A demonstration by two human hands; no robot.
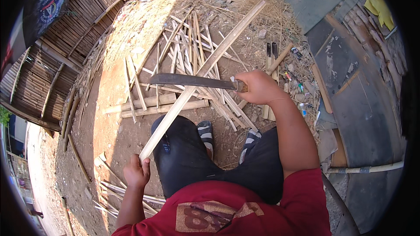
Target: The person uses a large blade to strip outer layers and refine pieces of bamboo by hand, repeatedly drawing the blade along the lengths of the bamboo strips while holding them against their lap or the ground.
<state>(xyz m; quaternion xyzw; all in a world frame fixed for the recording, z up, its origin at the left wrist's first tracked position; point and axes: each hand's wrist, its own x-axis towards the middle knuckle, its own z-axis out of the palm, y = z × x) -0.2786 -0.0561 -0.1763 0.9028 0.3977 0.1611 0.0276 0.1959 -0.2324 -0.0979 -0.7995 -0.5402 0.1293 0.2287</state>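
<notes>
My left hand (136,171) is closed round the near end of a long, pale bamboo strip (175,110). The strip slants up and away to the right, its far end over the ground beyond my feet. My right hand (259,87) grips the wooden handle of a machete (190,80). Its dark, broad blade points left and lies across the strip near the middle; I cannot tell whether the two touch. Beneath them a loose heap of split bamboo strips (192,48) covers the dirt, with two thick bamboo poles (153,108) in front of my feet.
More split strips (127,194) lie beside my left forearm. A woven bamboo wall (87,17) stands at the left. Dark sheets (354,91) line the right side. Small bottles (302,109) and litter lie by my right arm, near a bamboo piece (280,59).
</notes>
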